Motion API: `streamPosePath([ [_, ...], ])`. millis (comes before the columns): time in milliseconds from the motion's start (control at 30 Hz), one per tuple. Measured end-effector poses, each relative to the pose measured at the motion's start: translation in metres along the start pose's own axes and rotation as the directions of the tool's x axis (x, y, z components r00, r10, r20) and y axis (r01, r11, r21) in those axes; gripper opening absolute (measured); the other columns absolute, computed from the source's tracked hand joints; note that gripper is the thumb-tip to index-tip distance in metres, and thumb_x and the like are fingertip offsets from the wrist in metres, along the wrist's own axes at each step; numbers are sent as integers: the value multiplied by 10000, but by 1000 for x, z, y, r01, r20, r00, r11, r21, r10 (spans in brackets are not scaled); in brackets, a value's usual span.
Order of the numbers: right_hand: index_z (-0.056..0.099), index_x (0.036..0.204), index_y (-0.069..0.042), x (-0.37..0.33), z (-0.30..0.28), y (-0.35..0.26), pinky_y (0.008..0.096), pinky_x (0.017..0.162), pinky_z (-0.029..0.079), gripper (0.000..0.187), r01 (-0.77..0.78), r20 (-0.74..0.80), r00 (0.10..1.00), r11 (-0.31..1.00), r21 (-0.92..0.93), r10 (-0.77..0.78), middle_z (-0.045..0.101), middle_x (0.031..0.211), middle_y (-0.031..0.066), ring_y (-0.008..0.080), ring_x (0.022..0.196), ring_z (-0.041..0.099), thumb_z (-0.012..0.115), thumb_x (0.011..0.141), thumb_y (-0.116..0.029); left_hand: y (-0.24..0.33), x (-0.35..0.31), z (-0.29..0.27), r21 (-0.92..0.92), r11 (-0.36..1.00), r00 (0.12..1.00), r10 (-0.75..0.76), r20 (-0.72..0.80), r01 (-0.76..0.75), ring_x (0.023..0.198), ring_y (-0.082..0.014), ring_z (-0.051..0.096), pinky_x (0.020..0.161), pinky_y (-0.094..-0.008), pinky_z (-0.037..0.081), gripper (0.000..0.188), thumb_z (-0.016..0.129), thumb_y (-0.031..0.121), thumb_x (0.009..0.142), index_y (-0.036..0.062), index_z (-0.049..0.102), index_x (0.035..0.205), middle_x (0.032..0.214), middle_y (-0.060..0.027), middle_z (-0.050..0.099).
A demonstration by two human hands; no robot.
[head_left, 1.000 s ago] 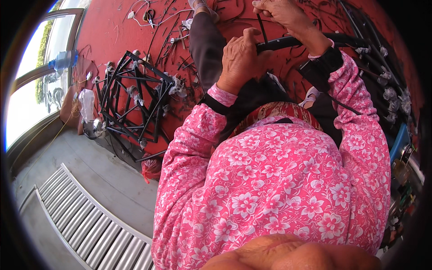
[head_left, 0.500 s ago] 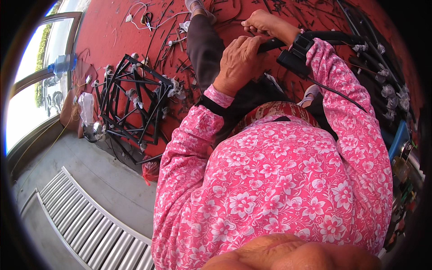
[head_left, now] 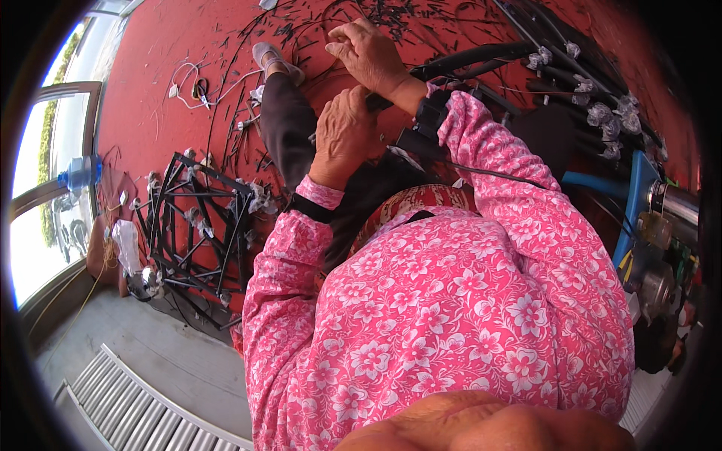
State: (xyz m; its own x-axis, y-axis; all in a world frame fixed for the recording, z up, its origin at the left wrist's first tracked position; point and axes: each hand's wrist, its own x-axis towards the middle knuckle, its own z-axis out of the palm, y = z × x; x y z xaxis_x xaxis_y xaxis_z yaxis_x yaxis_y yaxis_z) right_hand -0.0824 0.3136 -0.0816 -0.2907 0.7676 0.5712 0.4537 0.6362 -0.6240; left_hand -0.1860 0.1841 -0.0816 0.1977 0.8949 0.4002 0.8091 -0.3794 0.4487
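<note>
My left hand (head_left: 342, 135) is wrapped around the end of a long black tube (head_left: 474, 56), which runs off to the upper right behind my right wrist. Just beyond it, my right hand (head_left: 372, 60) is raised over the red floor. Its fingers are curled in toward the thumb, and anything between them is too small to make out. A black device (head_left: 432, 113) is strapped on my right wrist, with a cable along the sleeve. My left wrist carries a black band (head_left: 310, 208).
Left of my leg lies a stack of black tubular frames (head_left: 199, 225) with plastic-wrapped ends. More wrapped black tubes (head_left: 571, 83) lie at upper right, near a blue metal machine part (head_left: 635, 199). Black scraps litter the red floor (head_left: 162, 60). A slatted metal rack (head_left: 143, 398) is at lower left.
The view has shifted, so my hands and the tube appear farther left. My right hand has moved up and away from my left hand, which stays on the tube.
</note>
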Motion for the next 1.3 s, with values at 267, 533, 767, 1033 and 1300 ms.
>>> streamPosePath([
  [267, 661, 1159, -36, -70, -152, 27, 282, 775, 559, 279, -243, -402, 871, 959, 147, 282, 648, 1051, 62, 132, 833, 650, 760, 906, -99, -2, 21, -13, 15, 997, 997, -72, -33, 73, 927, -332, 650, 817, -447, 500, 358, 751, 187, 838, 58, 586, 1129, 986, -120, 647],
  [533, 666, 1013, -6, -18, -228, 109, 358, 747, 550, 487, -276, -446, 894, 847, -455, 52, 679, 881, 54, 204, 762, 671, 860, 796, -397, 16, 39, -79, 16, 995, 987, -98, -128, 101, 874, -358, 683, 772, -452, 526, 427, 786, 199, 845, 57, 587, 1195, 944, -131, 689],
  [767, 665, 962, 0, 72, -218, 79, 338, 679, 537, 161, -37, -435, 899, 982, -183, -47, 688, 811, 27, 124, 747, 673, 665, 954, -161, 0, 33, -128, -15, 950, 901, -300, -314, 311, 891, -363, 725, 777, -439, 555, 427, 778, 272, 895, 66, 594, 1221, 1040, -167, 743],
  [1033, 696, 884, -118, -18, -111, -125, 440, 828, 488, 164, 472, 453, 768, 878, 79, -453, 685, 767, 100, 318, 759, 653, 703, 869, -281, -44, 58, -140, -131, 829, 634, -508, -583, 544, 888, -301, 727, 810, -424, 547, 497, 816, 340, 873, 47, 604, 1213, 1009, -131, 744],
  [1300, 650, 1208, 3, -60, -112, -158, 371, 828, 526, 393, -206, 649, 719, 817, 539, -247, 693, 908, 112, 325, 961, 685, 761, 917, -237, -69, 69, -190, -170, 807, 457, -478, -750, 565, 763, -199, 702, 723, -335, 534, 534, 835, 291, 859, -19, 574, 1208, 839, -70, 728],
])
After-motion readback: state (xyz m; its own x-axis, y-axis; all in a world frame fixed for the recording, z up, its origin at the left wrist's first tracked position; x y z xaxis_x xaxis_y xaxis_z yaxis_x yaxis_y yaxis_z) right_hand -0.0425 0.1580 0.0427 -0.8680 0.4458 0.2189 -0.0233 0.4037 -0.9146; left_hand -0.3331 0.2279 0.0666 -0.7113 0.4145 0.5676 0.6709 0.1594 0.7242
